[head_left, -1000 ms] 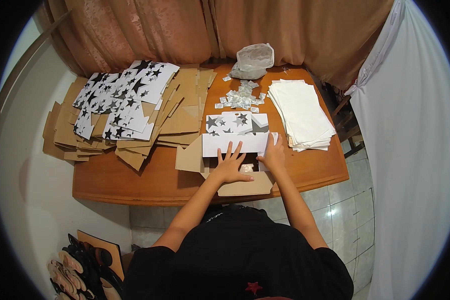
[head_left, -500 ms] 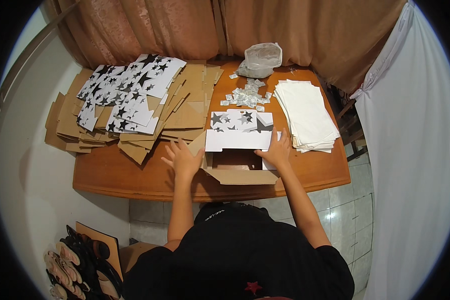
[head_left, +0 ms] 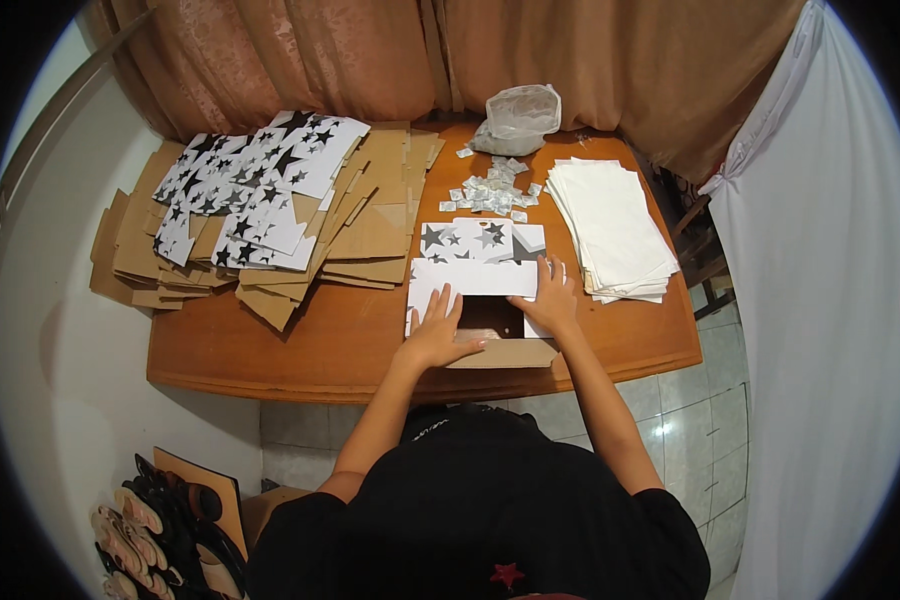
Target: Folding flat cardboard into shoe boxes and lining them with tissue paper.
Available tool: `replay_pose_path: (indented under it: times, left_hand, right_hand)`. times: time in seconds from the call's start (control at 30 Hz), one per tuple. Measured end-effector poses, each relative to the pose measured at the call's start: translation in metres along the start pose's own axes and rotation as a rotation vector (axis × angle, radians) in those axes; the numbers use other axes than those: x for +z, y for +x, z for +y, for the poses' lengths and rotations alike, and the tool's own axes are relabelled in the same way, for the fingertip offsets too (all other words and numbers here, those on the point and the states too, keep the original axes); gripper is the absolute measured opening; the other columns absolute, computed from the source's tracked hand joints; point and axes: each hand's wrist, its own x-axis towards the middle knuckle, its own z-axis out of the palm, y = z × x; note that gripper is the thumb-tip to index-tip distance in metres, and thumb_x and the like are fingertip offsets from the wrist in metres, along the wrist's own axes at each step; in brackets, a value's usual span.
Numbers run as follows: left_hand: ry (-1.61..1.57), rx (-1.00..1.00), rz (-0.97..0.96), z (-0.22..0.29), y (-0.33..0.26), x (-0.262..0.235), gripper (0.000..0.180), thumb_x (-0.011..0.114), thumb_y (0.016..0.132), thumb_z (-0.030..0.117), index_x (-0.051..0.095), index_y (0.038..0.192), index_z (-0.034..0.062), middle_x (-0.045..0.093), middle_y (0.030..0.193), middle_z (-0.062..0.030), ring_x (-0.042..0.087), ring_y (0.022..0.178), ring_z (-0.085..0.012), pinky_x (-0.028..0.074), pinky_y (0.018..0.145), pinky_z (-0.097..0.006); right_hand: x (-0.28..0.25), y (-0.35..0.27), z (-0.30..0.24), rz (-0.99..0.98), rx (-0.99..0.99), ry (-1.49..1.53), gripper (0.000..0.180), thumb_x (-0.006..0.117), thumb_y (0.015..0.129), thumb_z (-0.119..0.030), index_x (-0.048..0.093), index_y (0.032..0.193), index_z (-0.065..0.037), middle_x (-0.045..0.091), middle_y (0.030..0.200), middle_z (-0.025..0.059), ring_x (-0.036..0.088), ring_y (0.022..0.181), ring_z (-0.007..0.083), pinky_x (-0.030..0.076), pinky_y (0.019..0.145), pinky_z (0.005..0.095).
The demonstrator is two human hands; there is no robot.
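Note:
A white cardboard box printed with black and grey stars (head_left: 475,277) sits near the table's front edge, its opening facing up and showing a dark inside. My left hand (head_left: 435,332) lies over the folded-in left flap, fingers stretched out and thumb toward the near side. My right hand (head_left: 552,300) rests on the right flap, fingers extended and thumb reaching over the opening's edge. Along the near side, a brown flap (head_left: 505,354) sticks out toward me. Neither hand wraps round anything.
Flat star-printed cardboard pieces (head_left: 260,190) lie stacked with brown sides showing at the left. Small clear packets (head_left: 492,192) are scattered behind the box, by an opened plastic bag (head_left: 520,120). White paper sheets (head_left: 610,230) are piled at the right.
My left hand has moved right and folded the left flap inward over the box, its printed side now showing. The right hand stays on the right flap.

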Motion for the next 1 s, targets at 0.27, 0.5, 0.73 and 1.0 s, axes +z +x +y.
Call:
replay_pose_path:
  times: [0.27,0.5,0.73,1.0]
  left_hand:
    - [0.122,-0.034,0.011,0.005,-0.004,0.006,0.106,0.055,0.066,0.071,0.026,0.138,-0.0011,0.019,0.146,-0.0168,0.012,0.136,-0.0329,0.010,0.105,-0.059]
    - [0.228,-0.018,0.007,0.010,-0.006,-0.005,0.100,0.055,0.067,0.070,0.037,0.133,-0.0027,0.030,0.142,-0.0148,0.021,0.134,-0.0336,0.016,0.105,-0.055]
    - [0.412,-0.061,0.010,0.027,-0.001,-0.005,0.098,0.051,0.067,0.073,0.045,0.126,-0.0043,0.041,0.135,-0.0127,0.030,0.130,-0.0280,0.019,0.106,-0.050]
    - [0.490,-0.084,-0.143,0.040,0.002,-0.010,0.094,0.046,0.069,0.075,0.053,0.118,-0.0053,0.047,0.128,-0.0161,0.042,0.118,-0.0265,0.023,0.103,-0.049]
  right_hand:
    - [0.001,-0.002,-0.001,0.014,-0.013,-0.012,0.096,0.070,0.062,-0.055,0.031,0.138,-0.012,0.025,0.142,0.0128,0.040,0.113,0.0398,0.044,0.085,0.0481]
    - [0.001,-0.003,-0.002,0.009,-0.007,-0.040,0.097,0.070,0.061,-0.056,0.031,0.138,-0.012,0.025,0.142,0.0116,0.041,0.111,0.0396,0.045,0.083,0.0481]
    - [0.002,-0.003,-0.004,0.024,0.010,-0.059,0.095,0.070,0.062,-0.057,0.031,0.137,-0.014,0.023,0.144,0.0088,0.043,0.108,0.0399,0.047,0.079,0.0496]
    - [0.001,0.000,-0.007,0.005,0.059,-0.061,0.094,0.069,0.063,-0.056,0.029,0.138,-0.016,0.020,0.146,0.0072,0.045,0.107,0.0403,0.046,0.076,0.0520]
